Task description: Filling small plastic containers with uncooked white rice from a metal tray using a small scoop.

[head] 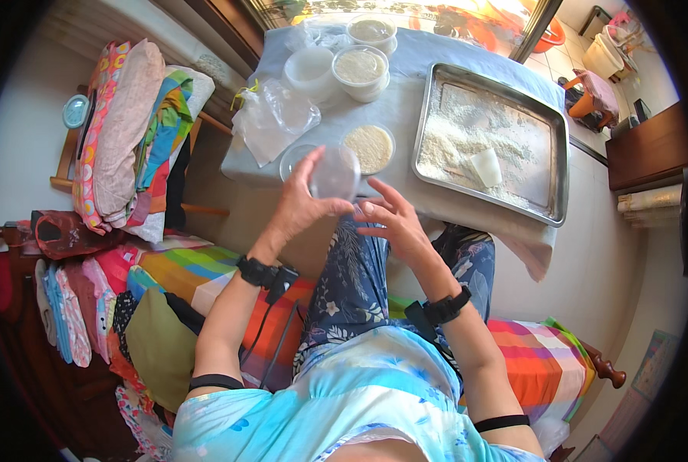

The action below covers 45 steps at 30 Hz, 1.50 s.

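My left hand [299,205] holds a round translucent plastic container piece [336,175], a lid or shallow tub, over the table's near edge. Its lower edge is near the fingertips of my right hand [399,222], which has its fingers spread; contact there cannot be made out. Just beyond stands a round tub [369,149] filled with pale, rice-like grain. Behind my left fingers lies another clear round lid or tub [291,164], partly hidden. To the right, a white plastic cup [487,167] rests tilted in loose pale grain [456,130] on a rectangular metal tray [559,167].
Stacked filled tubs [360,68] stand at the back, beside a translucent tub [309,70]. A clear plastic bag [274,118] with a yellow tie lies left on the cloth-covered table [404,72]. Folded bedding [127,133] is piled on a chair at left. Clothes [162,346] lie on the bench.
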Tool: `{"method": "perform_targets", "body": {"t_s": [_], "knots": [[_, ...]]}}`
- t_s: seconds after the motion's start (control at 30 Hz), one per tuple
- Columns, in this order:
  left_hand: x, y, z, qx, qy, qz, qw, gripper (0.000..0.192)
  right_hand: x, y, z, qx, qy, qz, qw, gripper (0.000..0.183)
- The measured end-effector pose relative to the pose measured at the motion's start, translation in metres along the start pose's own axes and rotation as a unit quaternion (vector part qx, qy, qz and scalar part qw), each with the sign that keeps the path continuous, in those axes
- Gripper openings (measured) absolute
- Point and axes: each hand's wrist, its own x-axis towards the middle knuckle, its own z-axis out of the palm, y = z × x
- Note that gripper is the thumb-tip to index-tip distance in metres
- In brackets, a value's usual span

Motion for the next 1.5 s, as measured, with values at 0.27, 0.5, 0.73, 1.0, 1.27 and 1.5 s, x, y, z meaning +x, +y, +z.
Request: {"method": "perform_targets", "body": {"t_s": [0.27,0.5,0.73,1.0,1.27,1.5], "knots": [[-0.027,0.035,0.022,-0.244,-0.106,-0.071,0.961,0.111,-0.011,-0.011,0.010,0.111,-0.114,-0.053,0.986,0.104],[-0.030,0.046,0.025,-0.309,-0.111,-0.104,0.939,0.111,-0.015,-0.011,0.003,0.111,-0.112,-0.039,0.987,0.101],[-0.031,0.031,0.017,-0.318,-0.071,-0.111,0.939,0.109,-0.013,-0.009,-0.001,0.166,-0.023,-0.026,0.985,0.055],[-0.009,-0.028,-0.013,0.006,0.045,-0.056,0.997,0.099,-0.012,0.014,-0.025,0.068,0.131,-0.017,0.989,0.027],[0.025,-0.078,-0.021,0.389,0.019,-0.024,0.921,0.104,-0.010,0.016,-0.029,0.063,0.140,-0.007,0.988,0.028],[0.045,-0.081,-0.011,0.412,0.009,-0.066,0.909,0.108,-0.006,0.017,-0.029,0.041,0.137,-0.009,0.990,0.028]]}}
